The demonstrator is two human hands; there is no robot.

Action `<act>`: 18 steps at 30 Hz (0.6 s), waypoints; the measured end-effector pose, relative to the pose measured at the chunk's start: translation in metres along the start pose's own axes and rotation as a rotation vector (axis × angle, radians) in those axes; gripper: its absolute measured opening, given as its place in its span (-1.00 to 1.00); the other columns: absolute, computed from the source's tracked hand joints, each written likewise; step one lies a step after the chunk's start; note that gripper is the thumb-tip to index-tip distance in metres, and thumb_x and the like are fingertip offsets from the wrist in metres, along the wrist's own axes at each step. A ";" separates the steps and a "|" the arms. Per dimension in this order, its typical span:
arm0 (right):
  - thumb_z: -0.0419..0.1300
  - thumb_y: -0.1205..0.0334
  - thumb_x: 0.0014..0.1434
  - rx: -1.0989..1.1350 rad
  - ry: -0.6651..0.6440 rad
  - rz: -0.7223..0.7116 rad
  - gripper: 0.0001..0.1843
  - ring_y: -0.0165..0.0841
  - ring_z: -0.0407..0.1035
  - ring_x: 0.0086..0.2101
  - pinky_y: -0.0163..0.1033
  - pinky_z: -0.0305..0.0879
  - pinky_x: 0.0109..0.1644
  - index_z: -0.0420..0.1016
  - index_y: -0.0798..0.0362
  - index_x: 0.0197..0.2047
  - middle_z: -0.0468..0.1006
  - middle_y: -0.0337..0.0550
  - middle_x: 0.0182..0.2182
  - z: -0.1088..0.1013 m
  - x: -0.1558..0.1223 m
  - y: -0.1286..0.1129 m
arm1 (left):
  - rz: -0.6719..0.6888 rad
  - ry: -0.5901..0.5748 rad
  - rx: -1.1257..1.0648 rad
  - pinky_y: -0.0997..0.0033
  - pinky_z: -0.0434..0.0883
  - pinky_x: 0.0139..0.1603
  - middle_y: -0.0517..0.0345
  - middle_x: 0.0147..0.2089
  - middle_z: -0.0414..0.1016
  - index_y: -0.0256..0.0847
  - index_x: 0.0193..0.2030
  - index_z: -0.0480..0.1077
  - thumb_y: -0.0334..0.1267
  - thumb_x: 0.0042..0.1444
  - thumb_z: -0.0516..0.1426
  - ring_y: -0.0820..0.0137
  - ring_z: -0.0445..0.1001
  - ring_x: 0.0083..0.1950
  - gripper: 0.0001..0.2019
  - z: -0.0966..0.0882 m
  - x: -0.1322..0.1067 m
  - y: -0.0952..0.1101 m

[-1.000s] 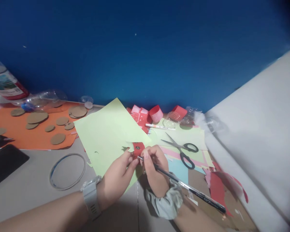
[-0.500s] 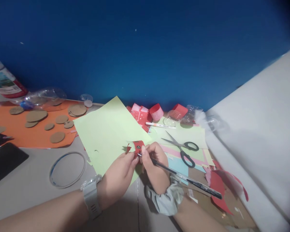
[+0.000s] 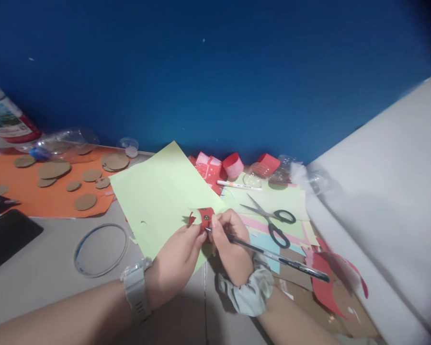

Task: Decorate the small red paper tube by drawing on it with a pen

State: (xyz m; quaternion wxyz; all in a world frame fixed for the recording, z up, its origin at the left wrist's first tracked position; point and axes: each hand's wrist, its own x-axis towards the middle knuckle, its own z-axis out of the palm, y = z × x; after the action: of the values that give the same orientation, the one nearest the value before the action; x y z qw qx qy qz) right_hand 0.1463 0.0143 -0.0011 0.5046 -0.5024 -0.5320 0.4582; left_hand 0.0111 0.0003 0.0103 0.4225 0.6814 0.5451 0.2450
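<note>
My left hand pinches a small red paper piece with dark dots on it, just above a light green sheet. My right hand grips a black pen, its tip touching the red piece. A pale watch sits on my left wrist and a grey scrunchie on my right wrist.
Black-handled scissors lie open on coloured papers to the right. Red paper shapes and a white marker lie by the blue wall. Cardboard discs on orange paper, a ring, a dark phone, a bottle are at left. White cloth rises at right.
The pen's back end has tilted slightly while its tip stays on the red piece. Both hands have barely shifted.
</note>
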 end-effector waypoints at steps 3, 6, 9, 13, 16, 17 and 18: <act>0.14 0.03 0.28 -0.003 0.013 0.007 -0.65 -0.53 0.10 -0.62 -0.37 0.05 -0.58 0.17 0.00 -0.45 0.21 -0.38 -0.56 0.000 0.000 0.001 | -0.004 -0.003 0.007 0.23 0.33 -0.18 0.06 -0.31 0.42 -0.13 -0.36 0.19 -0.19 0.34 -0.19 0.23 0.40 -0.26 -0.73 0.000 0.001 0.001; 0.14 0.04 0.29 -0.011 0.005 -0.004 -0.65 -0.53 0.09 -0.62 -0.38 0.04 -0.57 0.18 0.00 -0.45 0.22 -0.38 -0.55 0.000 0.000 0.001 | -0.008 -0.005 0.010 0.23 0.33 -0.18 0.07 -0.32 0.40 -0.13 -0.36 0.18 -0.18 0.34 -0.19 0.23 0.40 -0.26 -0.73 -0.002 0.001 0.000; 0.14 0.04 0.29 -0.012 -0.010 -0.016 -0.64 -0.52 0.09 -0.61 -0.38 0.04 -0.56 0.16 0.00 -0.46 0.19 -0.38 -0.56 0.000 0.001 0.000 | -0.003 -0.019 -0.017 0.20 0.33 -0.12 0.02 -0.26 0.43 -0.15 -0.29 0.23 -0.19 0.34 -0.20 0.21 0.41 -0.20 -0.73 -0.003 0.001 0.000; 0.13 0.06 0.29 -0.023 0.004 -0.023 -0.66 -0.51 0.10 -0.60 -0.37 0.04 -0.55 0.17 0.00 -0.45 0.20 -0.38 -0.56 0.000 0.001 -0.001 | -0.011 -0.012 -0.019 0.20 0.34 -0.14 0.04 -0.28 0.42 -0.14 -0.31 0.21 -0.17 0.34 -0.20 0.21 0.40 -0.21 -0.73 -0.002 0.001 0.000; 0.12 0.07 0.29 -0.040 -0.022 -0.039 -0.65 -0.50 0.09 -0.60 -0.37 0.03 -0.55 0.16 0.00 -0.46 0.20 -0.38 -0.57 0.000 0.000 -0.001 | -0.014 -0.013 -0.031 0.19 0.33 -0.12 0.03 -0.26 0.42 -0.14 -0.30 0.21 -0.17 0.34 -0.20 0.22 0.40 -0.21 -0.74 -0.001 0.000 0.000; 0.12 0.07 0.29 -0.046 -0.034 -0.046 -0.65 -0.50 0.09 -0.59 -0.37 0.03 -0.55 0.15 0.00 -0.47 0.20 -0.37 -0.58 -0.001 0.000 -0.001 | -0.011 -0.014 -0.038 0.19 0.33 -0.11 0.03 -0.24 0.42 -0.14 -0.29 0.21 -0.18 0.34 -0.20 0.22 0.40 -0.20 -0.74 -0.001 0.000 0.000; 0.11 0.08 0.29 -0.051 -0.038 -0.053 -0.65 -0.50 0.09 -0.59 -0.36 0.03 -0.54 0.15 0.00 -0.47 0.20 -0.37 -0.58 -0.001 0.000 -0.001 | -0.008 -0.017 -0.043 0.19 0.33 -0.10 0.02 -0.24 0.42 -0.14 -0.29 0.20 -0.18 0.34 -0.20 0.23 0.40 -0.19 -0.75 0.000 0.000 0.000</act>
State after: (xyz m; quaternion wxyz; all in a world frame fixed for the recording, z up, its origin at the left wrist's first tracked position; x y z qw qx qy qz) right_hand 0.1470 0.0141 0.0003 0.4935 -0.4920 -0.5660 0.4405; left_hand 0.0108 0.0007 0.0106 0.4427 0.6719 0.5389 0.2493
